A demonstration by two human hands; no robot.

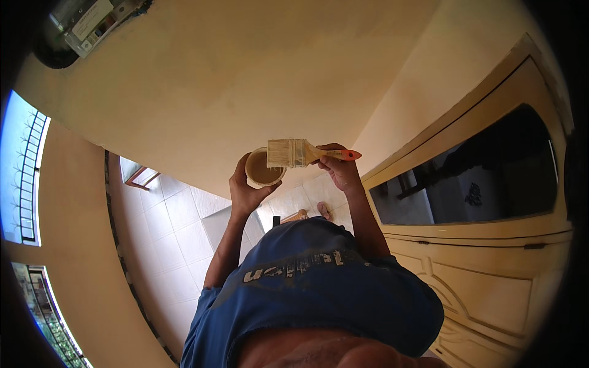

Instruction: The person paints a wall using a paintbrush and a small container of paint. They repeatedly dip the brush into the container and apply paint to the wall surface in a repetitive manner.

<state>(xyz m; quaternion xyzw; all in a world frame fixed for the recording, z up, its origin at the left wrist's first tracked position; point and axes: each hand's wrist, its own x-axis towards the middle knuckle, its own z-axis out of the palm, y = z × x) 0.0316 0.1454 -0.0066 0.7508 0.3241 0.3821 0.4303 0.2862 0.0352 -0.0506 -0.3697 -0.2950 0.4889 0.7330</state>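
Note:
My left hand (248, 191) is wrapped around a small round cup (254, 178) with tan paint inside, its mouth turned towards me. In my right hand (338, 169) is a flat paintbrush (301, 153) with a wooden handle and a red tip. The brush lies level, and its pale, paint-coated bristles (277, 153) overlap the cup's right rim in the picture. Whether the bristles touch the rim, I cannot tell. Just beyond both hands rises a tan wall (239, 92).
A yellow panelled door (483, 280) with a dark glass pane (469, 175) stands at the right. At upper left an electrical box (89, 25) is on the wall. White tiles (170, 225) cover the floor, where a wooden-legged seat (138, 175) stands. Barred windows (27, 170) are at far left.

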